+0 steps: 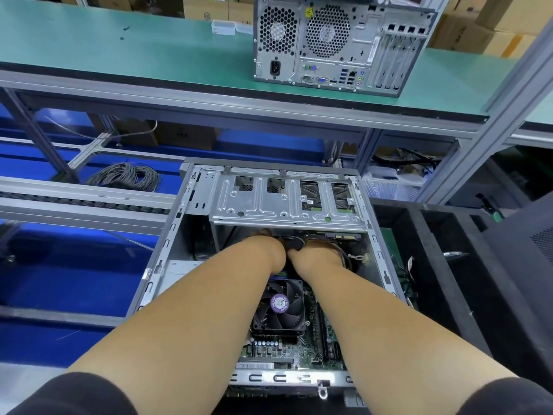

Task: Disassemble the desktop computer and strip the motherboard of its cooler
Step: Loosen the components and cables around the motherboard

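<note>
Left hand: we reach it deep into the open computer case, fingers hidden under the drive cage; we cannot tell whether it grasps anything. Right hand: beside the left, touching it, at a bundle of black cables; its grip is likewise hidden. Case contents: motherboard on the floor of the case, cooler with fan mounted on it between our forearms, a drive under the cage. Second computer: closed, upright on the green tabletop, rear panel toward us. Coiled grey wire: lower shelf, left of the case.
</note>
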